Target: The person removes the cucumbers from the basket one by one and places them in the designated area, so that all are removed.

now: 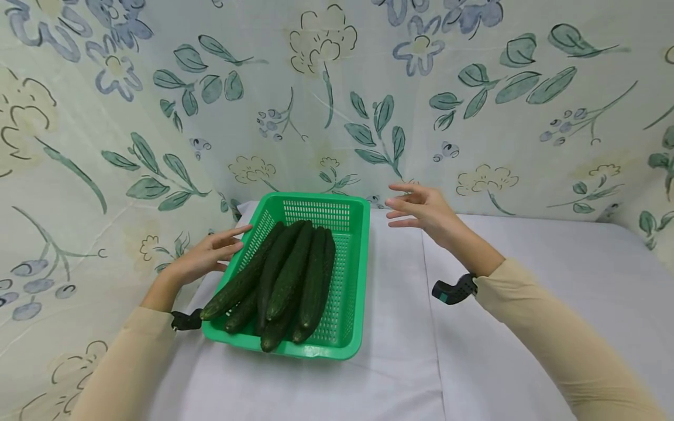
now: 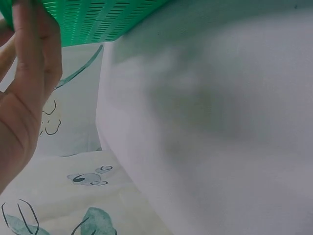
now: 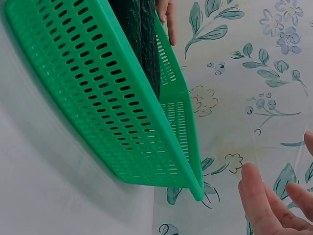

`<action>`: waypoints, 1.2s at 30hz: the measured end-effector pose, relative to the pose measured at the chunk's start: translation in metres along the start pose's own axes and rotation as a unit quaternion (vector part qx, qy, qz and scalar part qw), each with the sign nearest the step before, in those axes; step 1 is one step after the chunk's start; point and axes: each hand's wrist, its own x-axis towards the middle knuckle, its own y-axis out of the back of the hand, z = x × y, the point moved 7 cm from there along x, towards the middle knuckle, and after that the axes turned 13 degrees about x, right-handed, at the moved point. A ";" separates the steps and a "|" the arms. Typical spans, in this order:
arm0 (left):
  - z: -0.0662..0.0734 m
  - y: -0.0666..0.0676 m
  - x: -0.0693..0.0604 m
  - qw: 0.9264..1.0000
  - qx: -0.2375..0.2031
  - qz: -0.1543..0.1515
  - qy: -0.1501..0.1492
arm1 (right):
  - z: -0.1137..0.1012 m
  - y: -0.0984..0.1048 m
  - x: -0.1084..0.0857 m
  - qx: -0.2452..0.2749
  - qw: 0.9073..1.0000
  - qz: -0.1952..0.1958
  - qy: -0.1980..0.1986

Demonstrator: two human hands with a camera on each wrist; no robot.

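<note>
Several dark green cucumbers [image 1: 286, 275] lie lengthwise in a pile in a green plastic basket [image 1: 358, 280], toward its left side, some tips resting on the near rim. At the basket's left rim is my left hand [image 1: 207, 255], its fingers extended and touching the edge. The left wrist view shows that hand [image 2: 29, 83] against the perforated basket wall [image 2: 93, 22], its fingertips partly hidden. Off to the right of the basket, my right hand [image 1: 421, 213] hovers with loosely spread fingers and nothing in it. Its fingers [image 3: 254, 196] appear apart from the basket in the right wrist view.
A white cloth [image 1: 400, 362] covers the table under the basket. Behind and to the left hangs a floral-patterned curtain [image 1: 316, 128], close to the basket's far side. A dark wrist device [image 1: 455, 290] sits on each arm.
</note>
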 end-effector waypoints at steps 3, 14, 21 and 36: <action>0.000 0.001 0.000 1.000 -0.009 0.002 0.005 | 0.004 -0.007 0.004 0.004 1.000 -0.003 -0.012; -0.002 -0.001 0.001 0.998 -0.061 -0.005 -0.003 | 0.015 -0.033 0.015 0.028 0.998 -0.010 -0.049; -0.003 -0.005 0.001 0.996 -0.088 -0.015 -0.007 | 0.022 -0.047 0.022 0.050 0.996 -0.015 -0.073; -0.007 -0.006 0.001 0.994 -0.104 -0.019 -0.010 | 0.043 -0.078 0.036 0.071 0.990 -0.005 -0.124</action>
